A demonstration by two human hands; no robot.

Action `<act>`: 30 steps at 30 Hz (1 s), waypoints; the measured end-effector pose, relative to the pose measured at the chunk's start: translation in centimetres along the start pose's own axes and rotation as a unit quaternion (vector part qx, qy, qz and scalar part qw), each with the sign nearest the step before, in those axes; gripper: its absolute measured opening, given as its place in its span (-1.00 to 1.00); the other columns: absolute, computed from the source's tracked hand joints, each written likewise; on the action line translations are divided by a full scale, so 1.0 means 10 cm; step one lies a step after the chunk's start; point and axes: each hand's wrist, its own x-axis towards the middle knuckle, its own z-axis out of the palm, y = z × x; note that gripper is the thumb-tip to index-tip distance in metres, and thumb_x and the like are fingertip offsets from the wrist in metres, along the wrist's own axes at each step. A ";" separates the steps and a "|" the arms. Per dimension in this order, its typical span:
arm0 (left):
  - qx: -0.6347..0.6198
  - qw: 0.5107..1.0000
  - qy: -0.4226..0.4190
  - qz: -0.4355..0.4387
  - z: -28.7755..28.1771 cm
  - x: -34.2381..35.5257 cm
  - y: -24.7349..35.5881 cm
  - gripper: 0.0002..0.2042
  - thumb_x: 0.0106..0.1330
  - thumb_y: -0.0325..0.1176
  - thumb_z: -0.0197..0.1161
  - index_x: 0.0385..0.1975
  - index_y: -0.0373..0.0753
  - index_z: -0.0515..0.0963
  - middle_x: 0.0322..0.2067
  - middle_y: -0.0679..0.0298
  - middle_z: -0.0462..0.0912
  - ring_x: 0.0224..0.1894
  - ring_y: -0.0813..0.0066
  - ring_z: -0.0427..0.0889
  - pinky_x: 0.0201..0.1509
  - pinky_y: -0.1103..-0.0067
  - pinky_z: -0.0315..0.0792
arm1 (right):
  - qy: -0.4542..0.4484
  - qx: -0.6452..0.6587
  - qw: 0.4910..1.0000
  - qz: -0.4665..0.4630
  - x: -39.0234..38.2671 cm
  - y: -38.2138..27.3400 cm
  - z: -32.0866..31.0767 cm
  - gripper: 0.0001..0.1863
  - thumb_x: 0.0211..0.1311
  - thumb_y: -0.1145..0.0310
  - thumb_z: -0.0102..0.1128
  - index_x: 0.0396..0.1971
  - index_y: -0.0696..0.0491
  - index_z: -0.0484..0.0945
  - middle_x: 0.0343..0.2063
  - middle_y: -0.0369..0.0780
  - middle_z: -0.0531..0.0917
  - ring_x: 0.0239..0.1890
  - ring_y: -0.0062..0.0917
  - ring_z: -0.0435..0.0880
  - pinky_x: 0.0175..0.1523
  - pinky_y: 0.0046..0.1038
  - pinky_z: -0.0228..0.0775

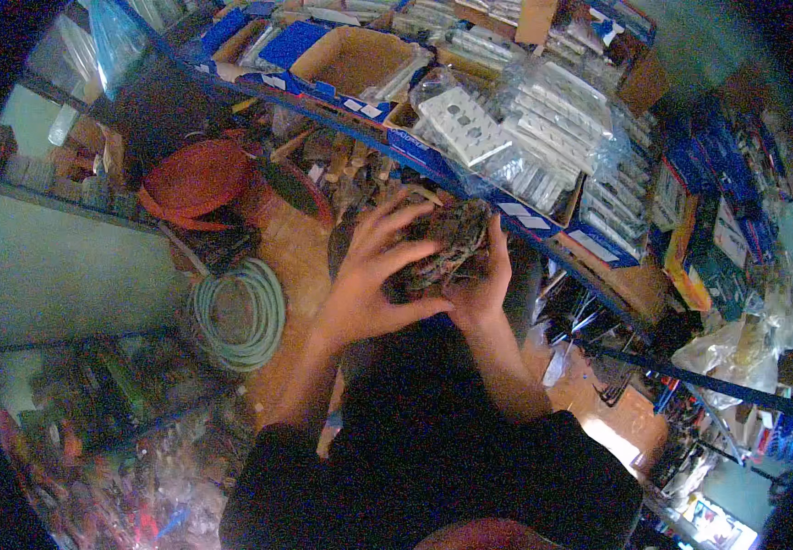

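Between my two hands is a dark brown-black, lumpy bundle (451, 240) whose kind I cannot make out. My left hand (373, 270) curves over its left side, thumb below and fingers spread across the top. From the right, my right hand (483, 284) closes round it, with the thumb pointing up along its edge. The underside of the bundle is hidden by my hands. Just beyond it, a heap of brownish pieces (360, 170) lies under the shelf edge.
Ahead runs a blue-edged shelf with an open cardboard box (350, 60) and plastic-wrapped white plates (465, 124). Red round tubs (199, 183) stand at the left, above a coil of pale green hose (239, 313). Blue boxes (726, 174) are stacked at the right.
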 end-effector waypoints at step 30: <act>-0.503 0.717 0.019 -0.482 0.46 -1.14 -1.63 -0.47 0.38 -0.30 0.30 0.31 -0.27 0.36 0.17 0.18 0.56 0.19 0.23 0.55 0.32 0.33 0.41 | 0.062 -0.536 0.840 0.062 0.37 0.37 -1.62 -0.45 0.32 0.35 0.28 0.30 0.00 0.40 0.12 -0.22 0.58 0.20 -0.37 0.55 0.18 -0.24 0.53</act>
